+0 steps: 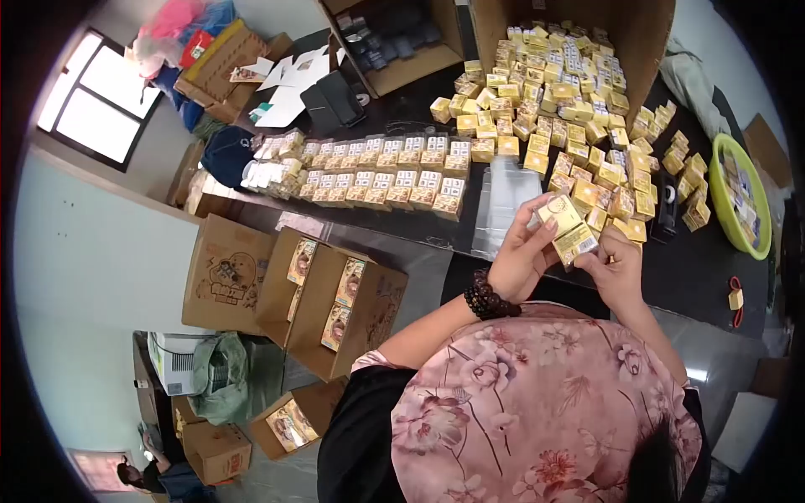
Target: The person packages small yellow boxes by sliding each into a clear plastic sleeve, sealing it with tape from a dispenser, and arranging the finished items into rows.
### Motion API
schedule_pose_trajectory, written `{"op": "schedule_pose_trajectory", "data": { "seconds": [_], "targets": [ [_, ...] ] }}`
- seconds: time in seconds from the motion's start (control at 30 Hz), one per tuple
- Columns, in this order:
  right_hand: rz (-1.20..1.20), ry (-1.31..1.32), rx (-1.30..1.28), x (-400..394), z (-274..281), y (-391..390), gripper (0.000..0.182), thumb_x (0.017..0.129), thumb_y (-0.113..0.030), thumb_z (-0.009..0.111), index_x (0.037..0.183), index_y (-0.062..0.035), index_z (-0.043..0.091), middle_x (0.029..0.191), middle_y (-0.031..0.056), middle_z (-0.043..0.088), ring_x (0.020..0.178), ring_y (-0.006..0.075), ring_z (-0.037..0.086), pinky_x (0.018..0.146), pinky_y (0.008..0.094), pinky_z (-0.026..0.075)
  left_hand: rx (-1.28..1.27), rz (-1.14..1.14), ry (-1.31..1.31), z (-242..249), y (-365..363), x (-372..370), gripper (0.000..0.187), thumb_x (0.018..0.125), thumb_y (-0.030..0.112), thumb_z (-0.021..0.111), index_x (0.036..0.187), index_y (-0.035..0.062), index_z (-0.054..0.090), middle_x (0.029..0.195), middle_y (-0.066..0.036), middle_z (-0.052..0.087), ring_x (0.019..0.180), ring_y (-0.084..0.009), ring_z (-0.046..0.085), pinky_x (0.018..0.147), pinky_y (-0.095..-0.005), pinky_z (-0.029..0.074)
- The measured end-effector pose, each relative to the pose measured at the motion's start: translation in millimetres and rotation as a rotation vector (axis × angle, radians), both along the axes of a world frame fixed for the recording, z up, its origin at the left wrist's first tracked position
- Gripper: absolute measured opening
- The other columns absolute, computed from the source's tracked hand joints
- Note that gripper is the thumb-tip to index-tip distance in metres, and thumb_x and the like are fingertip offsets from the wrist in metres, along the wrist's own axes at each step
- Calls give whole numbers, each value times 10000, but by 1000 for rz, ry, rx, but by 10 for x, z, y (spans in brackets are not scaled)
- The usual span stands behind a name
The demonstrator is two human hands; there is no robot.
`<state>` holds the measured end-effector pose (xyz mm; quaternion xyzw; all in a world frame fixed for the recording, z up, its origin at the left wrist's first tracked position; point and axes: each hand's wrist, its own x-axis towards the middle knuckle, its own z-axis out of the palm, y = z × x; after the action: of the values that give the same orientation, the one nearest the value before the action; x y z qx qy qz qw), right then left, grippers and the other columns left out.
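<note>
In front of my chest, my left hand grips a small pale-yellow carton with a printed label and barcode. Its thumb lies across the carton's face. My right hand has its fingers closed at the carton's lower right edge; part of its grip is hidden. Just beyond my left hand lie flat, clear plastic sleeves on the black table. A large heap of similar small yellow cartons spills out toward both hands. Further left stand rows of carton stacks with numbered white tops.
A big cardboard box lies open behind the heap. At right are a black tape dispenser, a green basket and red-handled scissors. Open cardboard boxes stand on the floor at left. Another person is at the far lower left.
</note>
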<state>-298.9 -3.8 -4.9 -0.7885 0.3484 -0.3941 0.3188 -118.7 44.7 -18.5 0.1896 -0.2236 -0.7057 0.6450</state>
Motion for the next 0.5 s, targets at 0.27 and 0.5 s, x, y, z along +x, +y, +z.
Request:
{"op": "schedule_pose_trajectory", "data": {
  "seconds": [0.27,0.5],
  "targets": [
    [256,51,273,416,-65,-55,147,817,-48,717,778,12,589,760,60,535,674,147,521,608,262,418,-54,168,-84,-106,-51,744,565,956,96,525,1441,156,240,1337,-137,463,1245,-298,493,1019,-439,448],
    [110,57,336,444,-163,-295,33,896,12,598,871,30,586,812,57,547,711,114,514,647,234,415,79,1308,-1911,-73,-734,3704,835,751,276,806,1380,2,330,1166,-212,471,993,-317,546,876,-399,481]
  ]
}}
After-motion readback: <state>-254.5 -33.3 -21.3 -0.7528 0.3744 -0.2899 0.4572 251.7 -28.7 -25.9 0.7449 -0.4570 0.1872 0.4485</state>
